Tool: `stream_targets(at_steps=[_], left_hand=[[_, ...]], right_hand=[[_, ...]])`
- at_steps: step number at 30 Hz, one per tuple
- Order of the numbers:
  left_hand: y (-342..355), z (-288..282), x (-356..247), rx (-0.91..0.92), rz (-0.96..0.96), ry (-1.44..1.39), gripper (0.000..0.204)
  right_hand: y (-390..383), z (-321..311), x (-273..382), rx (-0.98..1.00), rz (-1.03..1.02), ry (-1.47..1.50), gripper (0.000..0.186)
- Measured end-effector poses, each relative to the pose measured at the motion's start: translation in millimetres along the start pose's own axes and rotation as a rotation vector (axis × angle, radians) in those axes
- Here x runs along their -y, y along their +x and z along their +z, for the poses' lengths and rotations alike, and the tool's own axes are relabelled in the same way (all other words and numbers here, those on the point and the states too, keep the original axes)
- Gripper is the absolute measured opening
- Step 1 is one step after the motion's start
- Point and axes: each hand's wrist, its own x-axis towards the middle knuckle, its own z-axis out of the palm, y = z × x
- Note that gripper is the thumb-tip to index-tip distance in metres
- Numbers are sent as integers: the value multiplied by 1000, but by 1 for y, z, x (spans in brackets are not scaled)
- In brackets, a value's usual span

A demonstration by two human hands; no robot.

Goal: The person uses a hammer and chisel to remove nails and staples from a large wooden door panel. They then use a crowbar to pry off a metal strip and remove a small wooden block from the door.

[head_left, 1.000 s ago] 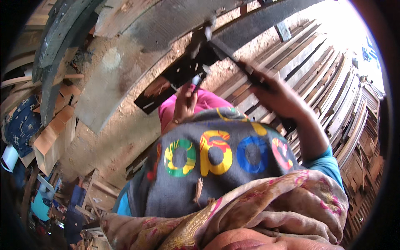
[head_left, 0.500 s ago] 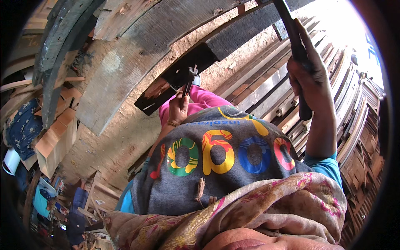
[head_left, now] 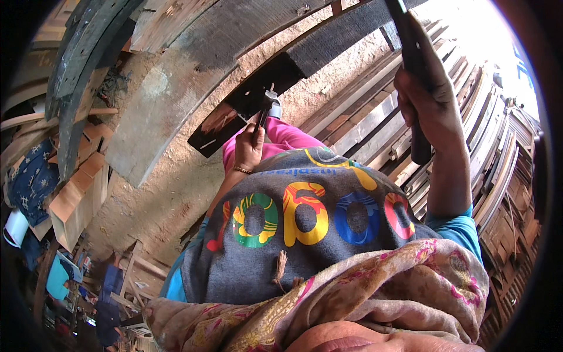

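Leftmost, a dark blue patterned cloth (head_left: 29,176) lies rumpled beside pale, sharp-edged wooden blocks (head_left: 76,205). Weathered planks (head_left: 76,76), grey and scuffed, rise above them, bent into curves by the lens, and a broad grey board (head_left: 158,111) with a rough grain slants next to these.

Near the middle, the left hand (head_left: 249,148) is closed around the dark, slim handle of a plier-like tool (head_left: 268,101); its blunt metallic head points up, over a flat black panel (head_left: 278,76) as seen from here. Whether tool and panel touch, I cannot tell. The panel is smooth, with a brownish patch toward its lower left end, and sits by the end of a dark, coarse plank (head_left: 346,38).

Farther right, the right hand (head_left: 434,102) is raised, fingers wrapped about a long, dark, rounded tool handle (head_left: 420,144) whose upper end runs out of view.

Underfoot, sandy brown ground (head_left: 152,214) spreads on the left and between the boards; long timbers (head_left: 463,146) lie stacked along the right, near bright daylight at the upper right.
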Motion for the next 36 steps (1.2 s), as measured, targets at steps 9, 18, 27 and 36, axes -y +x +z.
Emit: stream_targets(at_steps=[9, 18, 27, 36], left_hand=[[2, 5, 4, 14, -9, 87, 45], [4, 4, 19, 6, -28, -33, 46], [4, 9, 10, -21, -36, -57, 37], [13, 12, -17, -24, 73, 70, 31]], right_hand=[[-12, 26, -60, 426, 57, -254, 64], [-4, -2, 3, 94, 15, -57, 64], [-5, 15, -38, 75, 12, -449, 62], [-5, -5, -8, 106, 75, -100, 60]])
